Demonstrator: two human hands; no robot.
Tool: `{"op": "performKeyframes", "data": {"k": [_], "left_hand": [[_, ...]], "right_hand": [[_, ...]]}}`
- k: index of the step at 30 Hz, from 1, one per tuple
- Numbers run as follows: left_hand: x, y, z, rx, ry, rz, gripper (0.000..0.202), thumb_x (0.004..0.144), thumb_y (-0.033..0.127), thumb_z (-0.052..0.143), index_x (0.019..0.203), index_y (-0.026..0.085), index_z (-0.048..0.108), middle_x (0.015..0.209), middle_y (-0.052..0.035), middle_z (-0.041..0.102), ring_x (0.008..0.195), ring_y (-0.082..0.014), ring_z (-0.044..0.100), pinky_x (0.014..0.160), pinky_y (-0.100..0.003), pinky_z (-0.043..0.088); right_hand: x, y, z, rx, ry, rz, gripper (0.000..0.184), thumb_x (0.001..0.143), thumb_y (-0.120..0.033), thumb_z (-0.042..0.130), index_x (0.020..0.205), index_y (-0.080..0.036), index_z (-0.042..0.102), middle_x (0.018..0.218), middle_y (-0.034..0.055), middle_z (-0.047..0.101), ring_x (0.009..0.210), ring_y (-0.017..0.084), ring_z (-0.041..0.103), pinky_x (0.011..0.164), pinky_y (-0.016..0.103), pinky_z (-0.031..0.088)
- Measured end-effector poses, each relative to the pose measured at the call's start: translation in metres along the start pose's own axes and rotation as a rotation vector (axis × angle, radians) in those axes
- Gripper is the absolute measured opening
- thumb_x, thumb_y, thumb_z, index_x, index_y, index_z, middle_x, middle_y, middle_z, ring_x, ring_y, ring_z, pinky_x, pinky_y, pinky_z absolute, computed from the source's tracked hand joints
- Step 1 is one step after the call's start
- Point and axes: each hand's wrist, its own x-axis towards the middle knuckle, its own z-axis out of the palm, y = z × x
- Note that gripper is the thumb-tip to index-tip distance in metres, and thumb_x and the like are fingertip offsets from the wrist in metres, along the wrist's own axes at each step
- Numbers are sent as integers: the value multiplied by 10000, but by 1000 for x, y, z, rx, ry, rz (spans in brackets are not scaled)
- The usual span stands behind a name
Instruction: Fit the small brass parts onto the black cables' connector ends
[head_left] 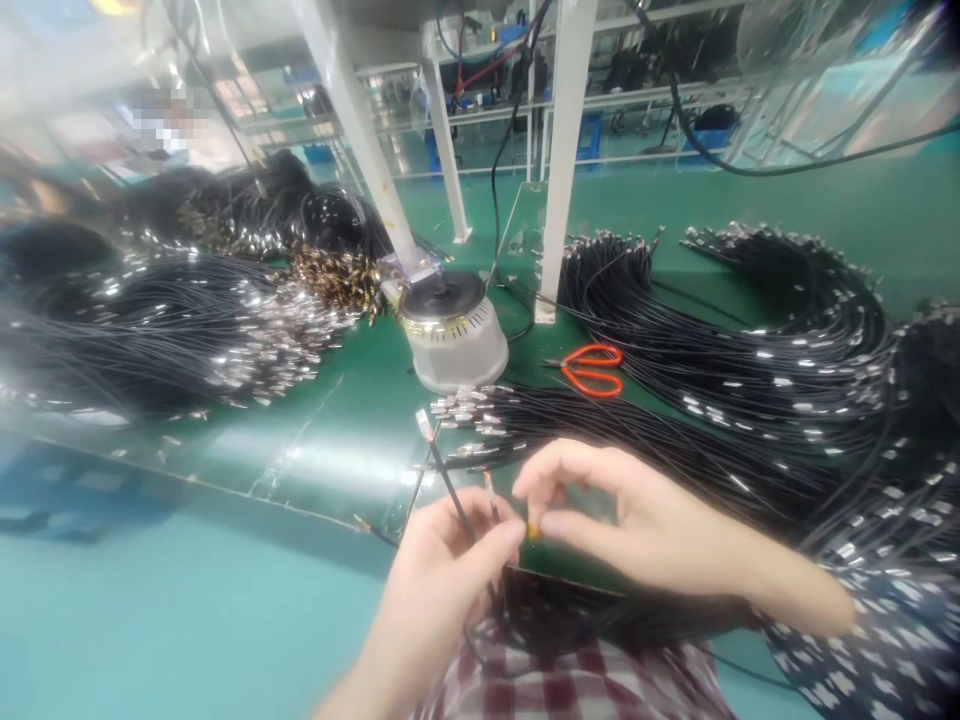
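Workshop floor, pale green, is running out behind a green table (341, 395); white metal legs (566, 150) are standing on it.

Left hand (469, 545): thumb and fingers closing together on a black cable (452, 488), which is leaning up and leftward, its pale connector (424, 425) clear of the grip. A second cable end (490, 487) is poking up just beside it. Right hand (600, 510): curling loosely, thumb and forefinger tips slightly parted; whether it is holding anything, I cannot tell. A small yellow piece (533, 530) is showing at the thumb.

Below the hands, dark cables (592, 610) are lying over a checked cloth (600, 685). Beyond, a cable bundle (637, 430) is pointing its metal tips leftward; orange-handled scissors (596, 393) are resting behind it, near a white round device (459, 352). Another heap (150, 310) is spreading at left.

Risks, in my judgement: the crossing cables could be snagging on each other and tugging the held end askew; a slack pinch could be letting the thin cable roll; the small yellow piece could be dropping among the dark strands.
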Motion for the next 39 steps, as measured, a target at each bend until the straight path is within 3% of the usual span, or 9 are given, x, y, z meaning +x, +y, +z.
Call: {"op": "performKeyframes", "data": {"k": [7, 11, 15, 19, 22, 25, 28, 34, 39], "left_hand": [[0, -5, 4, -106, 35, 10, 261, 673, 362, 815, 695, 162, 649, 517, 63, 498, 393, -22, 307, 368, -145, 233], [-1, -6, 4, -91, 62, 33, 257, 682, 356, 811, 689, 160, 646, 531, 63, 503, 394, -18, 304, 370, -146, 223], [0, -5, 2, -112, 91, 32, 268, 681, 356, 815, 713, 152, 643, 586, 39, 550, 419, -26, 348, 391, -150, 252], [0, -5, 2, -138, 95, 18, 272, 691, 351, 812, 710, 151, 629, 576, 45, 537, 417, -21, 351, 395, -143, 253], [-1, -5, 3, -159, 104, 34, 262, 699, 326, 812, 696, 148, 619, 570, 50, 535, 421, -18, 373, 404, -130, 290], [-2, -4, 3, -190, 73, 44, 247, 734, 337, 785, 835, 172, 632, 601, 48, 569, 400, -23, 393, 371, -121, 311], [-2, -3, 3, -198, 16, 50, 325, 763, 371, 752, 1002, 208, 604, 620, 41, 601, 365, -44, 402, 302, -127, 302], [-3, -5, 4, -144, 23, 47, 248, 726, 337, 784, 735, 160, 610, 580, 11, 637, 361, -47, 451, 327, -139, 392], [-3, -5, 8, -116, 49, 30, 260, 678, 313, 809, 677, 161, 598, 526, 19, 626, 352, -67, 468, 307, -158, 411]], "right_hand": [[4, 2, 6, 136, 35, 162, 119, 888, -113, 519, 950, -190, 586, 815, 2, 686, 794, 144, 624, 758, 274, 466], [8, 11, 11, 311, 92, 277, 62, 896, -197, 533, 950, -174, 549, 742, 21, 706, 674, 140, 603, 670, 273, 464], [9, 16, 16, 233, 204, 274, 156, 890, -307, 563, 938, -166, 611, 907, 56, 682, 704, 141, 569, 643, 272, 462], [5, 14, 22, 179, 203, 246, 257, 883, -404, 569, 886, -172, 680, 856, 39, 666, 738, 156, 554, 657, 276, 442], [3, 12, 25, 111, 198, 266, 131, 806, -305, 670, 822, -181, 708, 776, 12, 671, 711, 151, 552, 657, 271, 419], [4, 10, 23, 100, 230, 253, 102, 792, -220, 655, 707, -169, 677, 701, 2, 659, 687, 146, 553, 654, 270, 407], [6, 7, 16, 175, 255, 257, 127, 798, -244, 642, 696, -169, 655, 693, 2, 654, 675, 146, 547, 650, 276, 404], [8, 3, 14, 183, 185, 261, 120, 776, -250, 663, 686, -171, 663, 702, 12, 660, 700, 161, 549, 688, 302, 409], [9, 1, 18, 189, 198, 242, 114, 761, -224, 679, 665, -164, 665, 679, 8, 664, 677, 151, 560, 682, 290, 420]]}}
